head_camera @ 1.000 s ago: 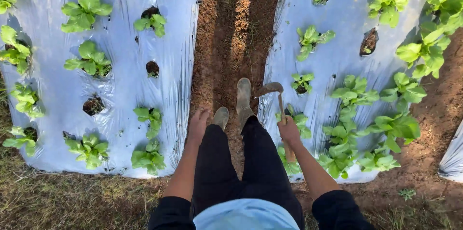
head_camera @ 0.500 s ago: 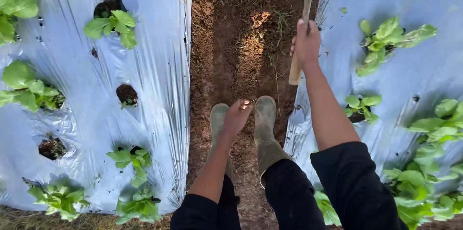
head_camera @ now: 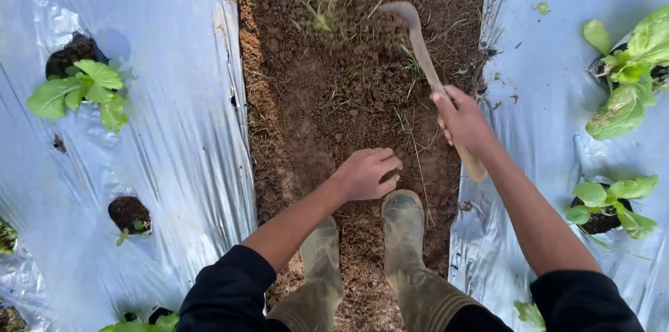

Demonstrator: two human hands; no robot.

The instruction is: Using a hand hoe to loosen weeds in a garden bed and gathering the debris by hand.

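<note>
- Outdoors, a soil path (head_camera: 327,95) runs up the middle of the view, brown and crumbly, strewn with dry grass stalks and a few green weeds (head_camera: 319,15) near the top.
- Left of the path lies a wide sheet of silvery plastic (head_camera: 174,130), wrinkled and shiny, with round planting holes cut in it.
- Right of the path lies a second sheet (head_camera: 550,81) of the same kind, with bits of soil scattered on it.
- Two boots (head_camera: 403,231), muddy and grey-green, stand on the path at the bottom, toes pointing up the view, the right one a little ahead of the left.
- Right-sheet holes: the upper one holds a large leafy seedling (head_camera: 631,74) with pale green leaves spilling over the plastic; the lower one holds a smaller plant (head_camera: 606,199).
- Left-sheet holes: the upper one holds dark soil and a broad-leaved seedling (head_camera: 83,88); a lower hole (head_camera: 129,213) shows dark soil and only a tiny sprout; leaves of another plant (head_camera: 139,323) peep in at the bottom edge.
- The right hand (head_camera: 463,123) is closed round the wooden handle of a hoe (head_camera: 425,53); its curved blade is over the soil near the top of the path, blurred, with dust about it, and the handle's butt sticks out below the wrist.
- The left hand (head_camera: 366,173) hangs over the path just above the right boot's toe, fingers curled loosely, holding nothing that can be seen.
</note>
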